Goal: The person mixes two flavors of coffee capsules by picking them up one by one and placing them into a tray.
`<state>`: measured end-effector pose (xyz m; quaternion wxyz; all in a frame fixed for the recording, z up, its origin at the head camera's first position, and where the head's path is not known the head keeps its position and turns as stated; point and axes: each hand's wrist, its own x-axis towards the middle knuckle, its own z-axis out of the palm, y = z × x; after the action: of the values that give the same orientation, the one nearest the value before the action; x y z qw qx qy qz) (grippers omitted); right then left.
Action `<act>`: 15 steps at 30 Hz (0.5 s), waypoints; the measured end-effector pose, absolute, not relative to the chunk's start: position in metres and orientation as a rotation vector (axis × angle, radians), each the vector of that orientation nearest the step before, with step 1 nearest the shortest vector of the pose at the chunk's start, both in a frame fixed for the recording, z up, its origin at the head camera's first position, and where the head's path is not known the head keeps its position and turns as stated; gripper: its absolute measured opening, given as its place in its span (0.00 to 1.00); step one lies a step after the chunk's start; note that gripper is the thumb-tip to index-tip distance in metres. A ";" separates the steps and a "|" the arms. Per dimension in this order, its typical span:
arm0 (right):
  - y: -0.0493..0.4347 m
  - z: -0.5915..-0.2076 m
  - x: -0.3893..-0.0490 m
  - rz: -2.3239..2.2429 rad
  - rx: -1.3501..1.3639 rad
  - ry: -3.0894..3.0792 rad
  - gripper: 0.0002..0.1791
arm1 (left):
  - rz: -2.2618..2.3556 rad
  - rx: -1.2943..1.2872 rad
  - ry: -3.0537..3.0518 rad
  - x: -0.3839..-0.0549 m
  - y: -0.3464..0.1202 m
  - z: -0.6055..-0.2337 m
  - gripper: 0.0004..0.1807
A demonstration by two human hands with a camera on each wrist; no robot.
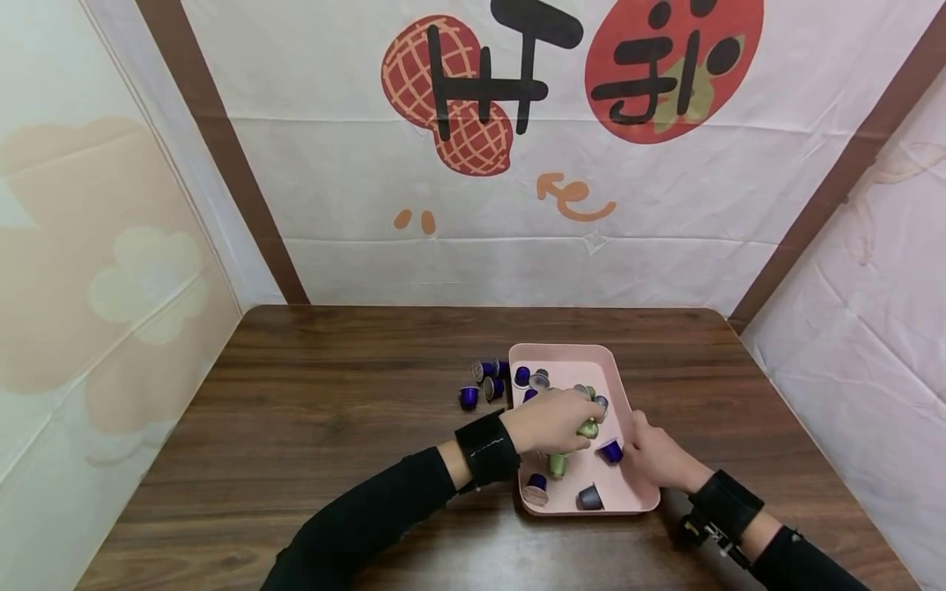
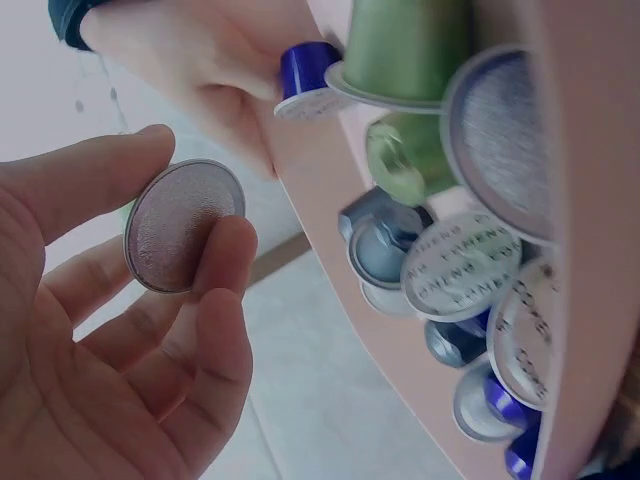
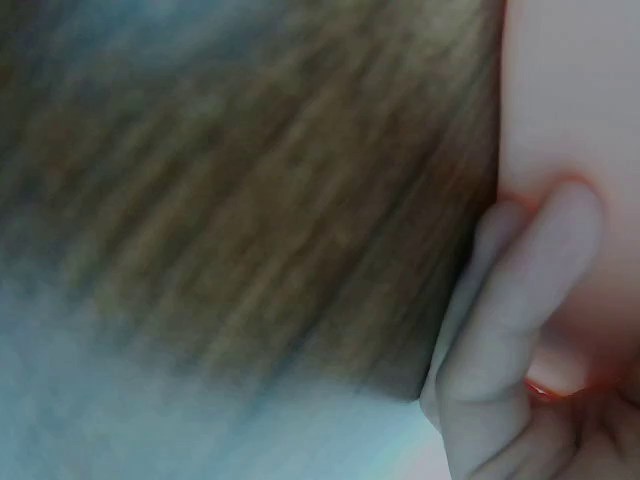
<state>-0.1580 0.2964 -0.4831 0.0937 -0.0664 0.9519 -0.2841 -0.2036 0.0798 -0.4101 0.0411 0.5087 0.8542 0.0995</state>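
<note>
My left hand [image 1: 557, 420] is over the pink tray [image 1: 606, 369] and pinches a coffee capsule [image 2: 185, 230] between thumb and fingers. The capsule's silvery lid faces the left wrist camera, and a sliver of green shows at its edge. At the tray's right side, my right hand [image 1: 658, 453] grips the wall; its fingers [image 3: 520, 290] lie against the pink surface in the right wrist view. Inside the tray lie several capsules, among them a green capsule [image 1: 557, 465], a blue capsule [image 1: 610, 451] near the right hand and a grey capsule [image 1: 590, 497]. My left hand hides part of the tray.
Several dark blue capsules [image 1: 469, 398] lie on the wooden table [image 1: 355, 386], just left of the tray. Behind the table hangs a white printed cloth [image 1: 332, 180], with further cloth at both sides.
</note>
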 end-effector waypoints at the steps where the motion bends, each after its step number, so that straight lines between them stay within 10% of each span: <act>1: 0.296 -0.483 -0.158 -0.838 -0.203 2.832 0.11 | 0.294 1.566 2.616 -0.203 0.081 -0.409 0.11; 15: 0.295 -0.481 -0.159 -0.814 -0.223 2.849 0.13 | 0.331 1.543 2.613 -0.211 0.078 -0.414 0.15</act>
<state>-0.1586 0.2951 -0.4812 0.0849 -0.0748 0.9554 -0.2729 -0.2111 0.0779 -0.4139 0.0444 0.5049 0.8552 0.1083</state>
